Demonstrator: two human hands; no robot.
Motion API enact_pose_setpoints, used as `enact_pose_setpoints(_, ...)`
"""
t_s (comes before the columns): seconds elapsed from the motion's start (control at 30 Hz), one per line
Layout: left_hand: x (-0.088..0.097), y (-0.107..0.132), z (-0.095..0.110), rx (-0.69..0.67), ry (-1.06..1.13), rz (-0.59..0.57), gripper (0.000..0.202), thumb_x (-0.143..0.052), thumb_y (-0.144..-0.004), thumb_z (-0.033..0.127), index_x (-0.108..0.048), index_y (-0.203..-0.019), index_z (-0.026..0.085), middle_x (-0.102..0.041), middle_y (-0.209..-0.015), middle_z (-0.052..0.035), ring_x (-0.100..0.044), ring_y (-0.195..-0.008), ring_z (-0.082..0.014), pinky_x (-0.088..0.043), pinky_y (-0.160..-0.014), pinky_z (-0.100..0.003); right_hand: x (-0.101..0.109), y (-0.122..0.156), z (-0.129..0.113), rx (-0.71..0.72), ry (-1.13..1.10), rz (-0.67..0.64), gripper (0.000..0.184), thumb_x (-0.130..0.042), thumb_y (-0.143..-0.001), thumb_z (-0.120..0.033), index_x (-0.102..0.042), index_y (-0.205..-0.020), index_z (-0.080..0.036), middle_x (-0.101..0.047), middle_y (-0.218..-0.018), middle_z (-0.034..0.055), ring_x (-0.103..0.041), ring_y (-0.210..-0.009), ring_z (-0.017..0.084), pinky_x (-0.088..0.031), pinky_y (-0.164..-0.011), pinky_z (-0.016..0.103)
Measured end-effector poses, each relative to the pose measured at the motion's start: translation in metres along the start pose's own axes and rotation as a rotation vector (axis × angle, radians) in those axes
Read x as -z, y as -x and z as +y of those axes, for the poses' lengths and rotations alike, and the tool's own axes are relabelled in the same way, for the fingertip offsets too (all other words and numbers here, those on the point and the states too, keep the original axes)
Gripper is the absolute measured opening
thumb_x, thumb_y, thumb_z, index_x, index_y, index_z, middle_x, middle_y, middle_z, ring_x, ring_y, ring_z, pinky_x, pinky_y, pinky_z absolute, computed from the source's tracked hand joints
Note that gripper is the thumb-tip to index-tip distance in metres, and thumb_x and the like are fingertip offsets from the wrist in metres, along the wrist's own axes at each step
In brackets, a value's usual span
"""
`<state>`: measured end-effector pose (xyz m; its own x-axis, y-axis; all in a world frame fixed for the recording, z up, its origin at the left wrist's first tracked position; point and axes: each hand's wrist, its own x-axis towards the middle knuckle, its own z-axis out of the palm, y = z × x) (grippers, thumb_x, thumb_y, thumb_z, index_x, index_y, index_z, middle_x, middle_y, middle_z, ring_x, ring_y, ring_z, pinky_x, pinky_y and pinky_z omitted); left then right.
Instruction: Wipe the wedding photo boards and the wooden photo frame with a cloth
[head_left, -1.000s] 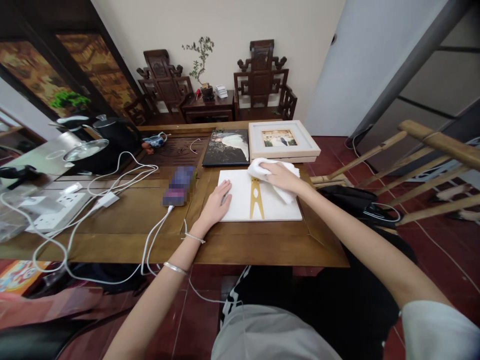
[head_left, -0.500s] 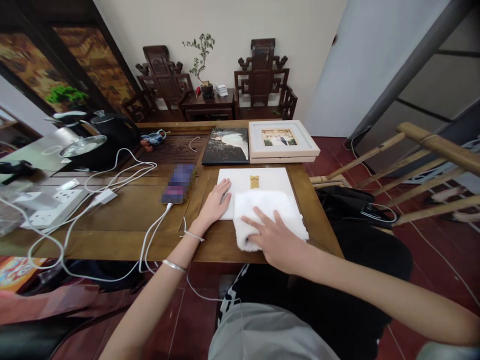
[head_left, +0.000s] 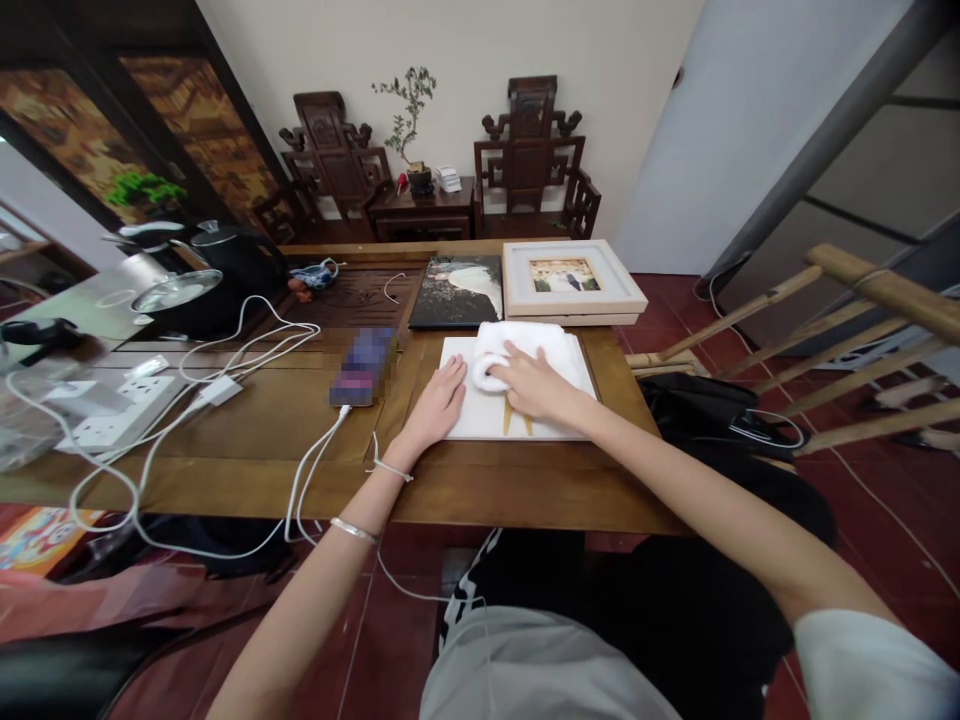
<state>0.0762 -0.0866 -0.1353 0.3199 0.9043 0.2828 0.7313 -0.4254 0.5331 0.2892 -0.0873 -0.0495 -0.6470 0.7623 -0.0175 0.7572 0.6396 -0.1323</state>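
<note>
A white square panel (head_left: 480,415) with a gold clothespin-shaped mark lies flat on the wooden table (head_left: 247,440). My left hand (head_left: 435,405) rests flat on its left edge, fingers stretched out. My right hand (head_left: 529,385) presses a white cloth (head_left: 525,345) onto the far half of the panel, fingers curled over the cloth. The cloth hides the upper part of the gold mark.
Behind the panel lie a dark photo print (head_left: 457,290) and a white framed photo (head_left: 570,280). A phone (head_left: 362,365) on a white cable, power strips (head_left: 112,415) and kettles (head_left: 210,270) fill the table's left. A bamboo chair (head_left: 840,340) stands at the right.
My right hand has pushed the cloth from the near edge of the panel back up to its far part. The left hand has stayed on the panel's left edge.
</note>
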Motion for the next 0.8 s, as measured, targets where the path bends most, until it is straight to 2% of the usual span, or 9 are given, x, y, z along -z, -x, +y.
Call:
enact_pose_setpoints(0.13,0.0,-0.001,-0.001,0.0,-0.017,-0.01,0.053,-0.034,-0.098,0.031,-0.042,-0.147,0.012,-0.034,-0.158,-0.0142,-0.021,-0.15,-0.0259,-0.02,-0.122,-0.051,-0.008,-0.023,0.004,-0.033,0.064,0.021,0.062,-0.036,-0.081,0.003,-0.052,-0.138,-0.016,-0.034,-0.159,0.015,-0.015,-0.149,0.042,-0.024,-0.102,0.081)
enact_pose_setpoints(0.2,0.0,-0.001,-0.001,0.0,-0.025,-0.019,0.054,-0.033,-0.098,0.03,-0.041,-0.148,0.012,-0.033,-0.159,-0.0146,-0.02,-0.151,-0.0256,-0.019,-0.122,-0.052,-0.016,-0.019,-0.004,-0.036,0.112,0.022,0.06,-0.037,-0.082,0.001,-0.054,-0.137,-0.016,-0.023,-0.163,0.0134,-0.01,-0.148,0.045,-0.02,-0.103,0.082)
enact_pose_setpoints(0.27,-0.001,-0.001,-0.002,0.002,-0.034,-0.03,0.054,-0.031,-0.098,0.029,-0.04,-0.148,0.011,-0.031,-0.159,-0.0151,-0.02,-0.151,-0.0253,-0.018,-0.122,-0.051,-0.022,-0.004,-0.016,-0.012,0.143,0.0,0.058,-0.04,-0.083,-0.001,-0.056,-0.137,-0.016,-0.02,-0.164,0.0141,-0.008,-0.148,0.048,-0.018,-0.104,0.082)
enact_pose_setpoints(0.4,-0.002,0.0,-0.004,-0.01,-0.053,-0.022,0.054,-0.028,-0.099,0.029,-0.038,-0.149,0.011,-0.031,-0.159,-0.015,-0.021,-0.151,-0.0249,-0.018,-0.122,-0.051,-0.027,0.044,-0.047,0.055,0.129,-0.039,0.053,-0.042,-0.085,-0.004,-0.061,-0.132,-0.018,-0.022,-0.163,0.0146,-0.009,-0.148,0.048,-0.02,-0.105,0.08)
enact_pose_setpoints(0.57,-0.004,0.001,-0.005,-0.033,-0.06,0.003,0.053,-0.03,-0.098,0.026,-0.041,-0.148,0.012,-0.035,-0.158,-0.0147,-0.023,-0.15,-0.0248,-0.022,-0.122,-0.05,-0.017,0.092,-0.077,0.142,0.069,-0.121,0.045,-0.045,-0.084,-0.005,-0.067,-0.121,-0.016,-0.024,-0.162,0.0157,-0.012,-0.147,0.048,-0.024,-0.105,0.079)
enact_pose_setpoints(0.67,-0.003,0.001,-0.003,-0.028,-0.057,-0.002,0.053,-0.031,-0.098,0.025,-0.041,-0.147,0.01,-0.035,-0.158,-0.0159,-0.024,-0.15,-0.0251,-0.021,-0.123,-0.049,-0.008,0.096,-0.077,0.162,0.021,-0.156,0.049,-0.042,-0.081,-0.002,-0.066,-0.122,-0.015,-0.028,-0.161,0.0135,-0.014,-0.148,0.044,-0.025,-0.107,0.076)
enact_pose_setpoints(0.8,-0.001,0.0,-0.002,-0.018,-0.058,-0.022,0.053,-0.029,-0.098,0.025,-0.04,-0.148,0.011,-0.035,-0.158,-0.0152,-0.024,-0.15,-0.0242,-0.019,-0.123,-0.049,0.002,0.072,-0.058,0.109,-0.051,-0.153,0.059,-0.039,-0.077,0.001,-0.062,-0.128,-0.017,-0.034,-0.159,0.009,-0.018,-0.149,0.038,-0.027,-0.109,0.073)
